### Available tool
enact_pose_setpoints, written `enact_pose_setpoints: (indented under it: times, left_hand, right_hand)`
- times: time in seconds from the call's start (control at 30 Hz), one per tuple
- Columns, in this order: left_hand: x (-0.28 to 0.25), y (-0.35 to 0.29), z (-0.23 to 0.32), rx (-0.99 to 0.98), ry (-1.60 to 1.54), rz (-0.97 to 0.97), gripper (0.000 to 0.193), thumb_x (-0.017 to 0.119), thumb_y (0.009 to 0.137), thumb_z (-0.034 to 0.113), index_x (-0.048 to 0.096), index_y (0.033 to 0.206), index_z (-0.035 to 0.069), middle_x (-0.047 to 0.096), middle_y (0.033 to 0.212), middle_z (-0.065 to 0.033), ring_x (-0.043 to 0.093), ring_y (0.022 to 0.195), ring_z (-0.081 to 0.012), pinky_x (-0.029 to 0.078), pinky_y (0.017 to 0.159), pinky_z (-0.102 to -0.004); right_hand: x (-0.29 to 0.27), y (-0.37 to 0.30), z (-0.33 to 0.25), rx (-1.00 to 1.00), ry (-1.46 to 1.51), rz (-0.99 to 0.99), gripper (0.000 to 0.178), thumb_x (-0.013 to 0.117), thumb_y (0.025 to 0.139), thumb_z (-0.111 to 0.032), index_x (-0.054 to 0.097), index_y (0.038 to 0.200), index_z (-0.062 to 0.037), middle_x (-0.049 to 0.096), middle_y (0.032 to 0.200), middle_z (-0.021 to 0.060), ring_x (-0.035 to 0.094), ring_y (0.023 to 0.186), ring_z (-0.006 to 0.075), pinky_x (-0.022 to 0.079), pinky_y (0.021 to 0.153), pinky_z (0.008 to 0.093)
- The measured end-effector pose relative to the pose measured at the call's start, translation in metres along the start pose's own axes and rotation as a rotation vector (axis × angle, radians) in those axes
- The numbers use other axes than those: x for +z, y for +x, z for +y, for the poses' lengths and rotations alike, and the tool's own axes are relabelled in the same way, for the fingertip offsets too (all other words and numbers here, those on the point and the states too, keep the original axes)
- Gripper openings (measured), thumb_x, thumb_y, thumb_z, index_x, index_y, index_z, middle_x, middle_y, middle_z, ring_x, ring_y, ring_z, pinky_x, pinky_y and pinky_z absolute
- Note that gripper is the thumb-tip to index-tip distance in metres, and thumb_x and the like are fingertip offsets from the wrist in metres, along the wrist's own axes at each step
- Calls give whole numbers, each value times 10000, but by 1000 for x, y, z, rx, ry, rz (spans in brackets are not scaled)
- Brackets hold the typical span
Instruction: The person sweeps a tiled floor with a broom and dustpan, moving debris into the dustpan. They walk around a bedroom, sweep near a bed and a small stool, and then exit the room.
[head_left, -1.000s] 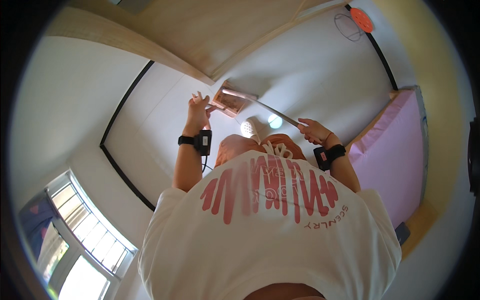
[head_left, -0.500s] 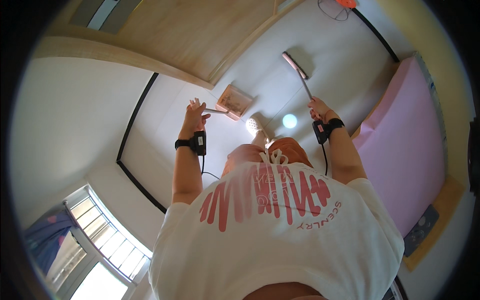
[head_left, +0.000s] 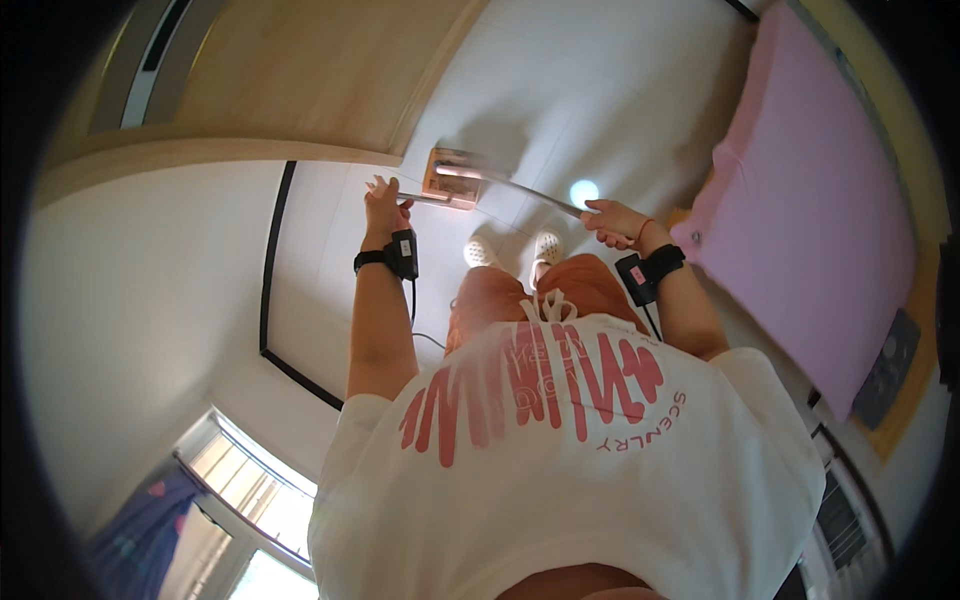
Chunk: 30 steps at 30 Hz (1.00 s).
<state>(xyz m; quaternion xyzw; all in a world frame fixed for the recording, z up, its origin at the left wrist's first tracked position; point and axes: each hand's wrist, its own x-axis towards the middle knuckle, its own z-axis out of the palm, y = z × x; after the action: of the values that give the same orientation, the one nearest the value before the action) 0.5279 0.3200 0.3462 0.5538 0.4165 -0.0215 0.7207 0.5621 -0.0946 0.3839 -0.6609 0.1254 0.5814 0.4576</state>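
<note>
Where half a second ago the broom [head_left: 540, 195] reached out over the floor [head_left: 560, 90], well apart from the dustpan [head_left: 430, 177], I now see its pink head [head_left: 458, 172] back across the dustpan, much as it was a second ago. The head is blurred, so I cannot tell whether the bristles touch what lies inside. The orange, boxy dustpan is at the edge of the floor, just beside the end corner of the wooden panel [head_left: 300, 70]; whether it rests flat or is held slightly up, I cannot tell. The person's left hand [head_left: 383, 208] has thumb and nearer fingers closed around the dustpan's grey handle [head_left: 425, 199], while the outer fingers stick out, spread and slightly curled. The right hand [head_left: 617, 224] is wrapped around the upper part of the broom's stick, which slants from it across the floor to the dustpan; half a second ago that stick pointed more directly away from the body. Both pale shoes [head_left: 480, 250] now show side by side, where only one was plain before. My eye also catches the pink-covered bed [head_left: 810, 210] filling more of the right side, its near edge just beside the right wrist, and a round patch of light [head_left: 584, 193] on the floor beside the right hand.
</note>
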Motion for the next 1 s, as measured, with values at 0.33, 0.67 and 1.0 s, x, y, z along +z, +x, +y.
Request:
enact_pose_setpoints:
  times: [0.33, 0.67, 1.0]
  left_hand:
    - [-36, 8, -23, 8, 72, -44, 255, 602, 839, 249, 441, 980, 110, 489, 797, -48, 593, 579, -212, 353, 326, -211]
    - [-38, 25, -34, -29, 174, -120, 297, 582, 841, 249, 422, 1018, 73, 479, 875, -56, 580, 646, -192, 362, 393, -201]
    - [-29, 43, -66, -34, 276, -284, 473, 617, 825, 280, 332, 1089, 9, 507, 867, -104, 561, 576, -177, 390, 418, -243]
  right_hand:
    - [-18, -10, 76, -26, 318, 349, 197, 553, 799, -222, 504, 910, -66, 478, 616, 59, 394, 398, 100, 261, 311, 207]
    - [-68, 185, 94, 96, 284, 143, 129, 510, 820, -156, 480, 897, -56, 474, 583, 87, 427, 443, 186, 331, 370, 290]
    - [86, 117, 56, 109, 130, -21, 134, 486, 814, -180, 454, 849, -55, 436, 551, 23, 412, 401, 115, 337, 342, 264]
